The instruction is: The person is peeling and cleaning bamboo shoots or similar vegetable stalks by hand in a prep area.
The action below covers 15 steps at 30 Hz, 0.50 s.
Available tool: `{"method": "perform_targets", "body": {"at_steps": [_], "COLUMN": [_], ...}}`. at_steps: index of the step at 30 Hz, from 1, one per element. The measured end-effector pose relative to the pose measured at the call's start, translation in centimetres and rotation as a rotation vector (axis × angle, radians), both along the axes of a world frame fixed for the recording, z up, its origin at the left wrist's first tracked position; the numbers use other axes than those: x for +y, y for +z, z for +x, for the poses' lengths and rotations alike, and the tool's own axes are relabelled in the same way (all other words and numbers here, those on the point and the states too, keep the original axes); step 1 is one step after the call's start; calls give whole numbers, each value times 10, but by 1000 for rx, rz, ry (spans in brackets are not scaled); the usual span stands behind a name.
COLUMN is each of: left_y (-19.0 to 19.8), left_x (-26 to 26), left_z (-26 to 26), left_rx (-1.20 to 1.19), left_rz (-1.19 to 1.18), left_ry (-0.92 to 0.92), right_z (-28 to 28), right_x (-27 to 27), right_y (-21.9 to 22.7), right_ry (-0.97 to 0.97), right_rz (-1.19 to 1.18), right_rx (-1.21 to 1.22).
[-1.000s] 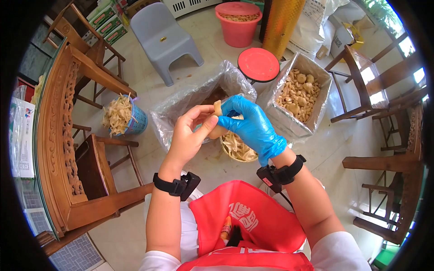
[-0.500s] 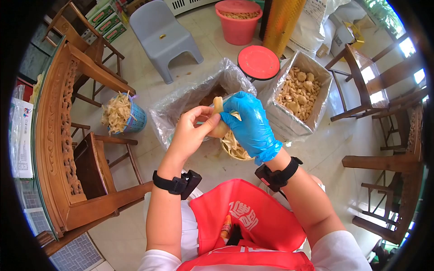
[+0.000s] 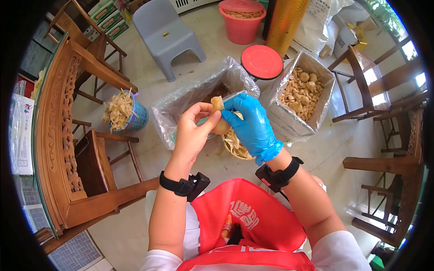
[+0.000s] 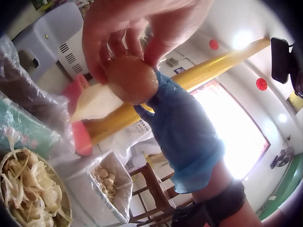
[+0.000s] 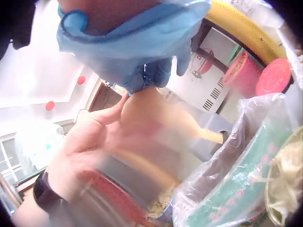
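Pale tiled floor (image 3: 212,167) runs under everything, ringed by dark wooden chairs (image 3: 86,149) and a grey plastic stool (image 3: 168,35). At the centre, bare fingertips (image 4: 106,71) and thumb of the left hand (image 3: 192,133) curl round a tan bamboo shoot (image 3: 220,118), pinching its rounded brown base while the pale pointed tip sticks out to one side, as the left wrist view shows. Touching it from the other side, the right hand (image 3: 251,126), in a blue glove, closes its fingers on the upper part of the same shoot; the right wrist view is blurred, so the exact pinch there cannot be told. Both hands hold the shoot in the air above a round basket (image 3: 235,147) heaped with pale peeled husks. Just behind the hands stands a box lined with clear plastic (image 3: 199,97), and to its right a second lined box (image 3: 300,92) full of tan shoots, with a red round lid (image 3: 262,62) between them. Farther off sit a pink bucket (image 3: 239,20) and, to the left, a blue basket (image 3: 124,113) of husk strips. Black straps carry cameras on both wrists, above a red apron (image 3: 246,221)
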State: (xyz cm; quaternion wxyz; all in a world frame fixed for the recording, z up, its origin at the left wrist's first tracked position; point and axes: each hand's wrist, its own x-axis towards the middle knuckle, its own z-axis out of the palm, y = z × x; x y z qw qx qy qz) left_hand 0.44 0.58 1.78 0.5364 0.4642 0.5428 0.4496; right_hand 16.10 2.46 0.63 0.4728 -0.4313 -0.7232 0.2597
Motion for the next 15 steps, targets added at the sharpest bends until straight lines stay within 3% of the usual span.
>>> {"method": "perform_targets", "body": {"at_steps": [9, 13, 15], "left_y": [-3, -7, -11], "left_x": [7, 4, 3], "left_z": [-9, 2, 10], "left_rx": [138, 157, -54], "left_rz": [11, 111, 101], "left_ry": [-152, -87, -25], "right_z": [-6, -8, -9], "right_x": [-5, -5, -6], "right_y": [-2, -6, -9], "right_ry": [-128, -149, -211], "right_rz": [-18, 25, -58], "right_rx": [30, -8, -51]}}
